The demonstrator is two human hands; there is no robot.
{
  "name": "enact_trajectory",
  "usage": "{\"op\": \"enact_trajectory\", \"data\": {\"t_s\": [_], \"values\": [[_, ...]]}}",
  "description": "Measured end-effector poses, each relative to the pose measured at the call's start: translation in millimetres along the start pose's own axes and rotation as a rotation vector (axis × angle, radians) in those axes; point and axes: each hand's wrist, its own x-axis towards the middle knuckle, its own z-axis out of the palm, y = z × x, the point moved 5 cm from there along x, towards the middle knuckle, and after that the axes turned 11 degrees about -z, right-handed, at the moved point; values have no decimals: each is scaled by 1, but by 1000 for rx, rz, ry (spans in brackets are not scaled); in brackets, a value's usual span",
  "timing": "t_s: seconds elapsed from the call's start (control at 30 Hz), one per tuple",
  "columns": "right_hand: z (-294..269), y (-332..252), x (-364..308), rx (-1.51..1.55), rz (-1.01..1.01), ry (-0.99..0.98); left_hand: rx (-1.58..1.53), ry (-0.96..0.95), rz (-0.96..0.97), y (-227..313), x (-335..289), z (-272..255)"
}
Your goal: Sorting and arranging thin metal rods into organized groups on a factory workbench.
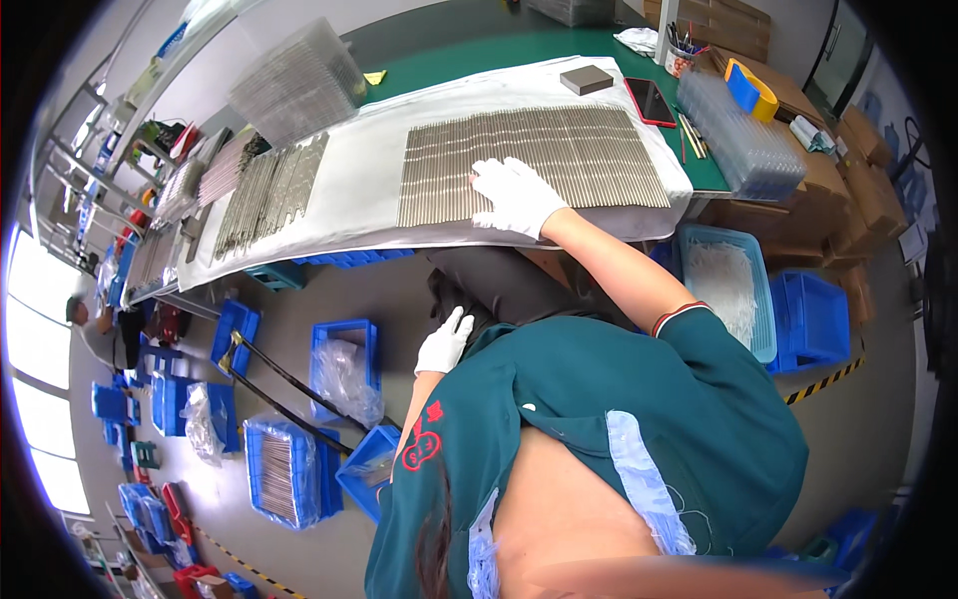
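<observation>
A wide sheet of thin metal rods (539,140), laid side by side, covers the middle of a white cloth (364,190) on the table. My right hand (517,197), in a white glove, lies flat on the near edge of these rods, fingers spread. Lower down, my left hand (444,342), gloved too, rests by my dark-trousered thigh with its fingers stretched out and nothing seen in it. To the left on the cloth is a looser group of metal rods (267,195). A small grey block (587,80) sits behind the wide sheet.
Stacked clear plastic trays (299,85) stand at the back left, and more clear trays (743,140) at the right. A red-edged phone (650,102) lies near pens (692,137). A light-blue bin (763,309) and a blue crate (810,319) flank my right; blue crates (344,334) cover the floor leftward.
</observation>
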Motion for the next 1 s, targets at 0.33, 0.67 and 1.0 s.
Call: {"op": "enact_trajectory", "data": {"t_s": [0.33,0.67,1.0], "values": [[-3,-3,-5,-14,7,-15,-206,-77,-91,-17,-24,-46],[-5,3,-18,95,-114,174,78,-273,-326,-97,-98,23],[-7,28,-51,1244,334,294,-18,-403,-373,-104,-93,10]]}}
